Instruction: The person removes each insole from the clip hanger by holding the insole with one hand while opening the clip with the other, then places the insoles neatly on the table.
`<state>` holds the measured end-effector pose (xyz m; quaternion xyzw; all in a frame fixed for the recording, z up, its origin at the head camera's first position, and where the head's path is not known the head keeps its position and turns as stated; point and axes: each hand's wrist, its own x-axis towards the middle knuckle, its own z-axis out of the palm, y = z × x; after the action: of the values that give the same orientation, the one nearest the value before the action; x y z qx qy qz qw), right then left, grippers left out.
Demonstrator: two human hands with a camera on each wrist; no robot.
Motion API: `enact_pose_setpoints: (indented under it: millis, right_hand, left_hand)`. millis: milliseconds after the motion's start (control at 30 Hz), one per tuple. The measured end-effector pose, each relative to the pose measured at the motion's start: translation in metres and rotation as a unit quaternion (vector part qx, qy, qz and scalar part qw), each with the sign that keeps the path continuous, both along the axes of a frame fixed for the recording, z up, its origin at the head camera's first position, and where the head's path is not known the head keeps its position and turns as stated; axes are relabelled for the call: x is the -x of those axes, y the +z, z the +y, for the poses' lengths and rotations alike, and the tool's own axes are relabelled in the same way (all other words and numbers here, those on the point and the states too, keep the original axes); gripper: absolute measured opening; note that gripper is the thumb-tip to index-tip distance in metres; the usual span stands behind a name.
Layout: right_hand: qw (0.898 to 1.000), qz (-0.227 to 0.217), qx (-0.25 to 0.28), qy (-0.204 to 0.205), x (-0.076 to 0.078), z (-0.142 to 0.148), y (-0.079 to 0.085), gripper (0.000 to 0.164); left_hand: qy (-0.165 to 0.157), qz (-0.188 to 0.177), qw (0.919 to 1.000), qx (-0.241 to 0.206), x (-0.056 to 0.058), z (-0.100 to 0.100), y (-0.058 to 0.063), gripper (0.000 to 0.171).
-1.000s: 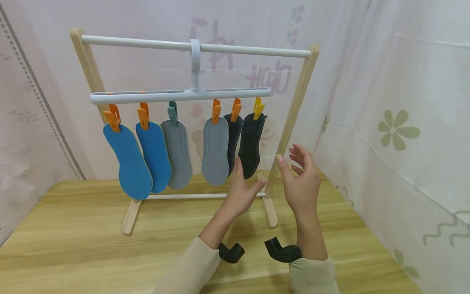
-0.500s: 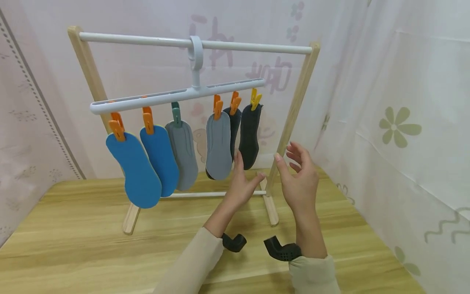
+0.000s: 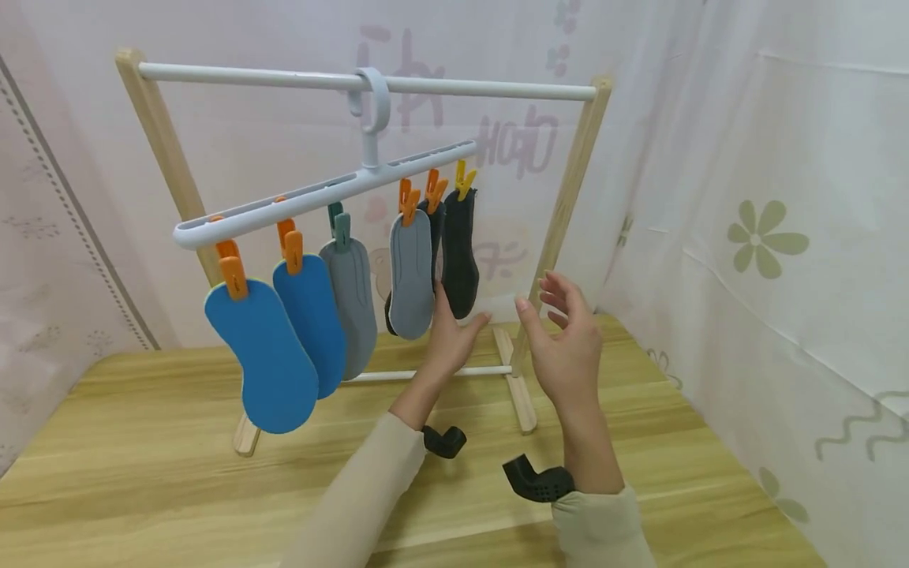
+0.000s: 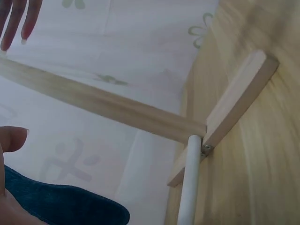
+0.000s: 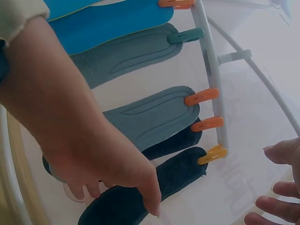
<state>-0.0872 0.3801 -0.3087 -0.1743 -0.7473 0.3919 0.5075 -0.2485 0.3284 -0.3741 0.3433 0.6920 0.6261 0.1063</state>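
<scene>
A white clip hanger hangs from the rack by its hook, turned with its left end nearer me. Orange, green and yellow clothespins hold insoles from it: blue ones on the left, grey ones in the middle, black ones on the right. My left hand reaches among the right-hand insoles, fingers extended between the grey and black ones and thumb spread; its fingertips are partly hidden. My right hand hovers in front of the rack's right post, fingers loosely bent, holding nothing.
The wooden rack has a white top rod, a right post and a right foot on the wood-grain table. A printed white curtain stands behind and to the right.
The hanger has swivelled: its right end moved away from me and its left end came nearer, insoles swinging along. My left hand moved slightly farther in; my right hand stayed nearly still.
</scene>
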Motion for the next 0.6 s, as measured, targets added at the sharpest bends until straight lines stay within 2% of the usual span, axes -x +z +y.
enact_pose_setpoints:
  millis: [100,167,367,500,600]
  right_hand:
    - [1.000,0.006,0.002,-0.015,0.000,-0.010,-0.004,0.051]
    - [1.000,0.005,0.003,-0.011,0.000,-0.009,-0.004,0.051]
    - [1.000,0.004,0.012,0.000,-0.002,-0.006,-0.004,0.049]
    - [1.000,0.004,0.014,0.008,-0.001,-0.004,-0.004,0.049]
    - [1.000,0.001,0.012,0.015,0.001,-0.003,-0.002,0.050]
  left_hand:
    - [-0.003,0.006,1.0000,0.005,0.009,-0.002,0.000,0.100]
    - [0.010,0.005,0.9999,0.009,0.012,-0.001,0.001,0.097]
    - [0.038,-0.005,0.9990,0.023,0.017,0.000,0.002,0.085]
    - [0.054,0.018,0.9982,0.019,0.017,0.001,0.005,0.065]
    - [0.066,0.044,0.9962,0.035,0.018,0.002,0.009,0.052]
